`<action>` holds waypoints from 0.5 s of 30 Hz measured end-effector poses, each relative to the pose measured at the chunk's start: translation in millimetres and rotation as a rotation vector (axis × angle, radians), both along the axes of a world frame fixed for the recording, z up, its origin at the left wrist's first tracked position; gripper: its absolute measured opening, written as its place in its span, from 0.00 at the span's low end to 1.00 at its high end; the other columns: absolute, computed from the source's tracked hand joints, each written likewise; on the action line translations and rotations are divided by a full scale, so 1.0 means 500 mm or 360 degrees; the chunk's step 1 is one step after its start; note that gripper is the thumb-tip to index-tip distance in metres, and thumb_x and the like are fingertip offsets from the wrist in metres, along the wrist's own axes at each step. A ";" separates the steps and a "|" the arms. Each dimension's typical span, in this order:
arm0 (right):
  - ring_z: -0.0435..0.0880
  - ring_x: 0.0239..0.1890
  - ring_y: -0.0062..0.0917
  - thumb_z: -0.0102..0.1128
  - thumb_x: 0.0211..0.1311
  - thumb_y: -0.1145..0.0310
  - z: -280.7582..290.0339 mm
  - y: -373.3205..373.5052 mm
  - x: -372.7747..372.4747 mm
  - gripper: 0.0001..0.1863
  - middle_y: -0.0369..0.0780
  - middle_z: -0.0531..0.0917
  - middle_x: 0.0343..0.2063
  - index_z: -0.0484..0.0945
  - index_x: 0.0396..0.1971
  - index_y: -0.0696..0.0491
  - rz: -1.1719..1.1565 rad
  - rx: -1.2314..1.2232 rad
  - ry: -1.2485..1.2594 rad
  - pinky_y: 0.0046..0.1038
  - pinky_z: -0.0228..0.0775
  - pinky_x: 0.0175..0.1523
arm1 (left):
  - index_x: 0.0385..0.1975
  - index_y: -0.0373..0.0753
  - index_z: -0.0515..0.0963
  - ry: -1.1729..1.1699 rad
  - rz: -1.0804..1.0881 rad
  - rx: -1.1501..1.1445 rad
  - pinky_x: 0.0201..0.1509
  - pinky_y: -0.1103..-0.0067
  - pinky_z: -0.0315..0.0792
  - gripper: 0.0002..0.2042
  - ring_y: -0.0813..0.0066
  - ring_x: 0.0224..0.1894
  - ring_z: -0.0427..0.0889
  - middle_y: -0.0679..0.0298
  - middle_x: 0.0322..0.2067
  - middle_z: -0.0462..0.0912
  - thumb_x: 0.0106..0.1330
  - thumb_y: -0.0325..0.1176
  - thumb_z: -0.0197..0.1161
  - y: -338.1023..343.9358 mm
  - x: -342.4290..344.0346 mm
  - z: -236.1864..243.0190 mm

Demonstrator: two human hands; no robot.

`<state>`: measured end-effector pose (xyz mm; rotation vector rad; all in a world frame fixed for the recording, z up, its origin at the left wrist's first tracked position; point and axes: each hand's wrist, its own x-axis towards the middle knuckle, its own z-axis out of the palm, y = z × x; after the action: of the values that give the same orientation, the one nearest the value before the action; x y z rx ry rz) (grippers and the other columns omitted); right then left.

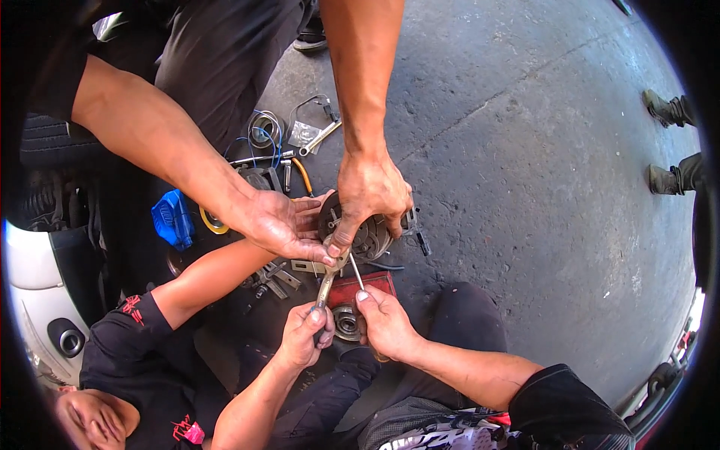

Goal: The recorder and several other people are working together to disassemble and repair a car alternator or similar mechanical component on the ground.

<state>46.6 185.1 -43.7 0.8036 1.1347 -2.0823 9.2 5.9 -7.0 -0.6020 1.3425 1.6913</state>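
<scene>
Hub (375,241) at centre, beneath a co-worker's hand (369,187). Left hand (306,331): fingers wrapped round a tool (325,286), its head near the hub. Right hand (386,322): pinching a thin rod (356,268), its tip toward the hub. Below: red box (376,282), metal ring (346,324). Beyond: wrench (321,138), blue object (172,219), floor (517,195).

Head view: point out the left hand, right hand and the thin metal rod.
Left hand (303,334), head view: its middle.
Right hand (387,324), head view: its middle.
Thin metal rod (356,271), head view: its shaft.
</scene>
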 end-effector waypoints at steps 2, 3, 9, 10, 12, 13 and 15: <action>0.71 0.16 0.17 0.42 0.78 0.59 -0.003 -0.005 0.001 0.17 0.34 0.71 0.15 0.71 0.33 0.56 -0.0029 -0.0027 -0.0025 0.27 0.66 0.23 | 0.25 0.37 0.72 -0.0007 0.0018 -0.0006 0.19 0.84 0.58 0.25 0.81 0.15 0.64 0.66 0.15 0.68 0.64 0.56 0.66 0.002 0.001 0.000; 0.71 0.16 0.17 0.42 0.78 0.59 -0.005 -0.006 0.001 0.17 0.34 0.71 0.15 0.71 0.33 0.56 -0.0055 -0.0029 0.0030 0.27 0.66 0.23 | 0.25 0.37 0.72 0.0010 0.0023 -0.0011 0.19 0.84 0.58 0.25 0.81 0.15 0.64 0.66 0.15 0.68 0.64 0.56 0.66 0.002 0.000 0.000; 0.68 0.25 0.16 0.45 0.77 0.61 -0.013 -0.022 0.013 0.17 0.34 0.70 0.19 0.72 0.32 0.57 -0.0058 0.0121 0.0043 0.27 0.65 0.31 | 0.24 0.36 0.72 0.0012 0.0058 -0.0034 0.18 0.84 0.57 0.25 0.81 0.14 0.64 0.66 0.15 0.69 0.63 0.56 0.67 0.003 0.006 -0.001; 0.66 0.23 0.14 0.44 0.78 0.61 -0.013 -0.024 0.014 0.16 0.31 0.70 0.20 0.72 0.32 0.55 -0.0108 0.0083 0.0060 0.23 0.61 0.28 | 0.24 0.36 0.72 0.0009 0.0070 -0.0033 0.18 0.84 0.57 0.25 0.82 0.14 0.64 0.66 0.16 0.69 0.63 0.56 0.67 0.003 0.009 0.000; 0.64 0.21 0.11 0.43 0.78 0.61 -0.014 -0.026 0.015 0.15 0.27 0.69 0.21 0.72 0.31 0.53 -0.0158 0.0051 0.0088 0.19 0.57 0.26 | 0.24 0.36 0.72 0.0018 0.0083 -0.0025 0.18 0.84 0.57 0.25 0.82 0.14 0.64 0.67 0.16 0.69 0.63 0.56 0.67 0.003 0.009 0.000; 0.65 0.23 0.14 0.44 0.78 0.61 -0.013 -0.027 0.015 0.15 0.31 0.69 0.20 0.73 0.32 0.55 -0.0151 0.0074 0.0081 0.23 0.61 0.29 | 0.24 0.36 0.72 0.0015 0.0078 -0.0040 0.18 0.84 0.57 0.25 0.82 0.14 0.64 0.67 0.16 0.69 0.63 0.55 0.67 0.002 0.008 0.001; 0.66 0.26 0.17 0.45 0.77 0.62 -0.012 -0.026 0.015 0.16 0.34 0.70 0.20 0.73 0.32 0.58 -0.0144 0.0101 0.0076 0.28 0.64 0.33 | 0.25 0.36 0.73 0.0013 0.0072 -0.0051 0.18 0.84 0.58 0.25 0.82 0.14 0.64 0.67 0.16 0.69 0.63 0.55 0.67 0.003 0.007 0.001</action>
<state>54.0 171.9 -49.9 0.8541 1.2157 -2.1596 12.9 7.2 -6.6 -0.6492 1.3730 1.7133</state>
